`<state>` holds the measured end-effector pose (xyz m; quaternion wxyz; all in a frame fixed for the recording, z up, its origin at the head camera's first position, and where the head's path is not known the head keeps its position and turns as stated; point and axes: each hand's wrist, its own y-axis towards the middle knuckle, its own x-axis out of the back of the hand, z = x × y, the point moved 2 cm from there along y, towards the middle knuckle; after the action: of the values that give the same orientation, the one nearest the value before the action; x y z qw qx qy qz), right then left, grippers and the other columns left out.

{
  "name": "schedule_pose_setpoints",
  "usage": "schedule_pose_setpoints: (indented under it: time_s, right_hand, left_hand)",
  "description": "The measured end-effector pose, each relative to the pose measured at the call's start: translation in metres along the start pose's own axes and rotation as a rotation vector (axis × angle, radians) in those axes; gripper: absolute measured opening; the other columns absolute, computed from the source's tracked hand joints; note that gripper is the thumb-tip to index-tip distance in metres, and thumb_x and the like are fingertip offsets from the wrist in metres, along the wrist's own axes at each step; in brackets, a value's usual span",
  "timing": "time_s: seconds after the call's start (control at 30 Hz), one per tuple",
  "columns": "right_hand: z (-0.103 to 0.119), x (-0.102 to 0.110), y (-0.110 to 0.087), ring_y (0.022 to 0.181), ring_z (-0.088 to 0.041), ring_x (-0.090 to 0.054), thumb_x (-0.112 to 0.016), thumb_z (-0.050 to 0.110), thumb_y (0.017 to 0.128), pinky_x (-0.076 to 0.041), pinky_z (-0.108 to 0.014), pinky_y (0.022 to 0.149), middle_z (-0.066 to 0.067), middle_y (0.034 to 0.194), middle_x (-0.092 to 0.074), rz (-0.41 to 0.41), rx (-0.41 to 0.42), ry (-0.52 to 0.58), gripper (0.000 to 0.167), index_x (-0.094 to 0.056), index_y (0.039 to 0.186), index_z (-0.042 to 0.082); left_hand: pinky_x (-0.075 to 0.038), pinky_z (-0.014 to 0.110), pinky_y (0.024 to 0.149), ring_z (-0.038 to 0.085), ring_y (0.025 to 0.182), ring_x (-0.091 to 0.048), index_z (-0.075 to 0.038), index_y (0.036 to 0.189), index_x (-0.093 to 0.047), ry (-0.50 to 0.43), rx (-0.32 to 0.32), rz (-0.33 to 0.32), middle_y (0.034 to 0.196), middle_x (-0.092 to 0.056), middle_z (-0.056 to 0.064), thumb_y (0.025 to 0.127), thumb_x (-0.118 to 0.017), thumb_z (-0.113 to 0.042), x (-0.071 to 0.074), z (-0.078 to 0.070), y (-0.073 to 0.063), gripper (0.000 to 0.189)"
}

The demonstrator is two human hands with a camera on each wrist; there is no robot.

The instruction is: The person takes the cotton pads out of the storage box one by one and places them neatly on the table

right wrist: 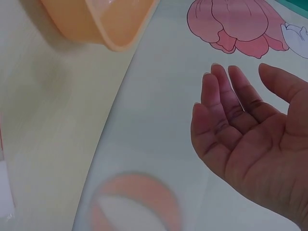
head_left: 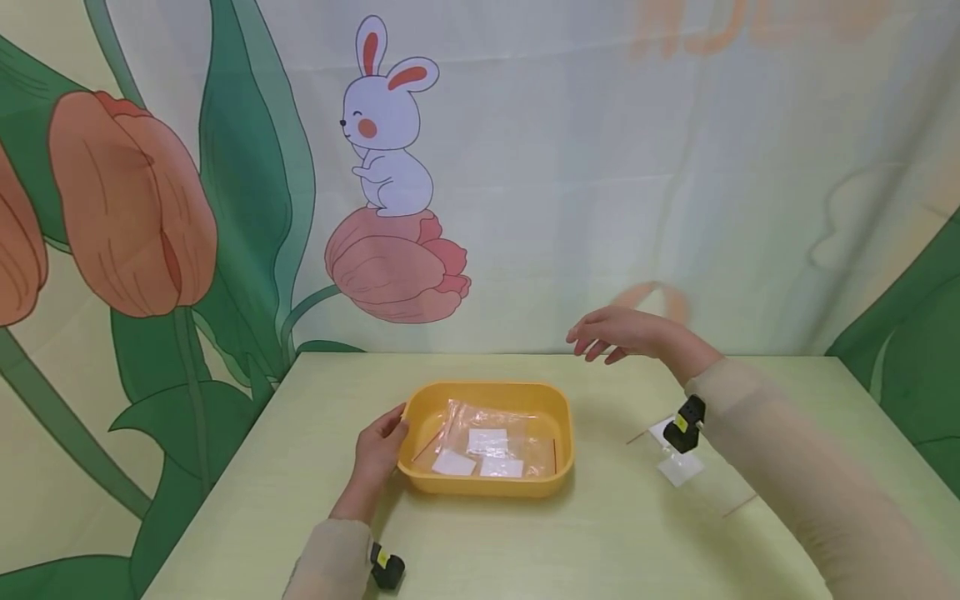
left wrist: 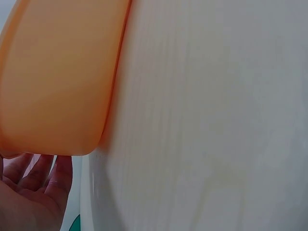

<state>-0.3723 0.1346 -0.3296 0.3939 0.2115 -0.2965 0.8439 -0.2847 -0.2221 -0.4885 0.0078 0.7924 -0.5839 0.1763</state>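
A yellow plastic tub (head_left: 487, 485) stands on the table, and my left hand (head_left: 381, 450) grips its left end by the rim. In the left wrist view the tub's orange-looking wall (left wrist: 57, 82) covers part of the left hand's fingers (left wrist: 57, 180). Inside the tub lie clear plastic bags (head_left: 498, 421) with white squares (head_left: 453, 463) and thin reddish sticks (head_left: 555, 457). My right hand (head_left: 618, 332) is in the air beyond the tub's right side, fingers loosely bent and apart, holding nothing. The right wrist view shows its bare palm (right wrist: 260, 139).
Under the right forearm, on the table (head_left: 600, 542), lie clear packets with white squares (head_left: 681, 468) and thin sticks (head_left: 637, 437), partly hidden by the sleeve and wrist camera. A printed curtain (head_left: 525, 167) with tulips and a rabbit hangs at the table's back edge.
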Motion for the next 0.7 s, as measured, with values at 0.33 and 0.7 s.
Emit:
schedule_pose_setpoints:
  time_s: [0.33, 0.7]
  right_hand:
    - [0.019, -0.009, 0.016, 0.113, -0.025, -0.064, -0.049, 0.029, 0.106, -0.055, -0.024, 0.084, -0.017, 0.129, -0.066, 0.084, -0.018, -0.003, 0.04, -0.06, 0.134, 0.002]
    - [0.035, -0.023, 0.035, 0.115, -0.023, -0.067, -0.052, 0.035, 0.105, -0.058, -0.034, 0.097, -0.014, 0.132, -0.069, 0.173, -0.047, -0.067, 0.044, -0.063, 0.134, 0.004]
  left_hand:
    - [-0.041, 0.049, 0.122, 0.04, 0.148, -0.043, -0.006, 0.151, -0.049, 0.005, -0.004, 0.004, 0.158, -0.046, 0.023, 0.107, -0.048, -0.016, 0.0, 0.001, 0.001, 0.045]
    - [-0.041, 0.048, 0.122, 0.04, 0.148, -0.043, -0.006, 0.152, -0.048, 0.001, -0.003, 0.007, 0.158, -0.045, 0.022, 0.108, -0.048, -0.017, 0.0, 0.001, 0.001, 0.045]
